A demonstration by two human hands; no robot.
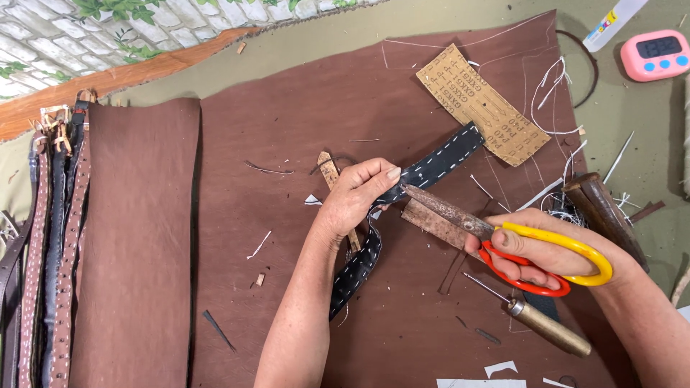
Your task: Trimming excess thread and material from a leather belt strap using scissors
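A tan rectangular card label (482,105) with rows of dark print lies tilted on the brown leather sheet (287,122), far and right of centre. At the far right sits a pink rounded timer (655,54) with a dark screen and blue buttons. Just left of it, a white package (613,23) with colourful print pokes in from the far edge.

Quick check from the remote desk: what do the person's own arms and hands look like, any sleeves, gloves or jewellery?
Both forearms are bare, no sleeves in view. The left hand and right hand wear no gloves, and no rings or watch show. Fingernails look short and unpainted.
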